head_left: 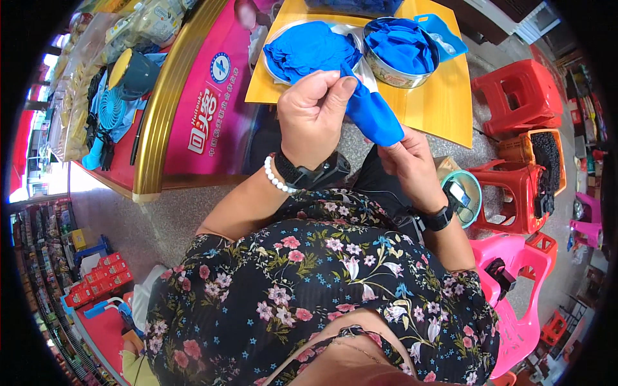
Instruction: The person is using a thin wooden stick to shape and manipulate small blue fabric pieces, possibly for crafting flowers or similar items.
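Note:
A piece of bright blue cloth (373, 117) is stretched between my two hands above the front of a yellow board. My left hand (313, 110) is closed, pinching its upper left end between thumb and fingers. At the lower right end, my right hand (410, 161) grips the cloth with the thumb on top; its other fingers are partly hidden. Just beyond my left hand, a heap of blue cloth pieces (309, 48) fills a pale round dish. A round patterned tin (407, 80) to the right holds more blue cloth.
The dish and tin stand on the yellow board (444, 109), beside a blue plastic basket (444, 35). A pink counter with gold trim (164, 103) is at left. Red stools (518, 96), a pale green bin (473, 193) and a pink chair (521, 309) stand at right.

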Demonstrator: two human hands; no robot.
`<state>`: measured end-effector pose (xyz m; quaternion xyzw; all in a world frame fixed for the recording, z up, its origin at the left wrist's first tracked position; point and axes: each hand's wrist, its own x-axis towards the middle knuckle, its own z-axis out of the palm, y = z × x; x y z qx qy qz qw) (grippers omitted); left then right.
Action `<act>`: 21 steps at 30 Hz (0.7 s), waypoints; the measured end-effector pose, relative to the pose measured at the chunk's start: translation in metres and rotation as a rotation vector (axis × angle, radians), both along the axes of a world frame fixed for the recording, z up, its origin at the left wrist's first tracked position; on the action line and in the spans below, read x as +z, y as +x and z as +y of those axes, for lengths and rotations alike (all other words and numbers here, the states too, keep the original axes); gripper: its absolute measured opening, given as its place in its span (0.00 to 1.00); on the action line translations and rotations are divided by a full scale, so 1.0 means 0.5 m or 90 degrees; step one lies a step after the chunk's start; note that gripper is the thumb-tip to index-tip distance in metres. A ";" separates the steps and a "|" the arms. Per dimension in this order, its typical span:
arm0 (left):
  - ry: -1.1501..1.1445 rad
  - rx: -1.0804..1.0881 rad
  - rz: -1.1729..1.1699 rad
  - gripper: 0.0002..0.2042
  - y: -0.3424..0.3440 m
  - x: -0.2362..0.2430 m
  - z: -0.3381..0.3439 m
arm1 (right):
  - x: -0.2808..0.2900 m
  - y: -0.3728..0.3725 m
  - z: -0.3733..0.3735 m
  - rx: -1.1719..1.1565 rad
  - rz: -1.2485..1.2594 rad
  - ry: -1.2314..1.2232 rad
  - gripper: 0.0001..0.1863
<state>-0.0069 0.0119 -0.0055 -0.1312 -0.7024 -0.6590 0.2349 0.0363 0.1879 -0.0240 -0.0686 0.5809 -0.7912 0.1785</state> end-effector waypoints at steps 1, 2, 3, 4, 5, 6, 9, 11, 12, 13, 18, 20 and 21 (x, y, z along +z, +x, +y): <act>0.005 -0.011 -0.012 0.07 0.000 0.006 0.000 | 0.002 -0.002 -0.001 0.003 -0.003 0.000 0.13; 0.006 -0.010 -0.013 0.07 0.000 0.014 0.003 | 0.005 -0.003 -0.001 0.006 -0.006 0.001 0.13; 0.065 -0.033 -0.031 0.07 0.000 0.027 0.005 | 0.011 -0.005 -0.001 0.005 -0.006 0.001 0.13; 0.125 -0.055 -0.049 0.07 -0.001 0.033 0.007 | 0.019 -0.007 0.000 0.004 -0.010 0.007 0.13; 0.125 -0.050 -0.043 0.08 -0.003 0.026 -0.002 | 0.024 -0.008 0.001 0.002 -0.014 0.012 0.13; 0.127 -0.051 -0.043 0.08 -0.004 0.028 -0.001 | 0.027 -0.008 0.003 0.001 -0.014 0.014 0.13; 0.110 -0.047 -0.016 0.10 -0.005 0.030 -0.001 | 0.030 -0.005 0.006 -0.003 -0.042 0.006 0.13; 0.060 -0.029 -0.024 0.10 -0.007 0.023 -0.006 | 0.029 -0.004 0.007 0.019 -0.050 -0.035 0.13; 0.060 -0.030 -0.025 0.10 -0.008 0.023 -0.007 | 0.027 -0.004 0.009 0.018 -0.051 -0.035 0.13; 0.071 -0.024 -0.011 0.09 -0.009 0.024 -0.007 | 0.025 -0.005 0.012 0.037 -0.051 -0.037 0.13; 0.058 -0.005 0.023 0.08 -0.013 0.022 -0.003 | 0.029 -0.005 0.008 0.048 -0.065 -0.054 0.13; 0.059 -0.019 -0.007 0.06 -0.009 0.023 0.004 | 0.027 -0.004 0.005 0.023 -0.066 -0.036 0.12; 0.030 -0.006 0.045 0.06 -0.010 0.017 0.007 | 0.021 -0.004 0.003 0.024 -0.065 -0.036 0.12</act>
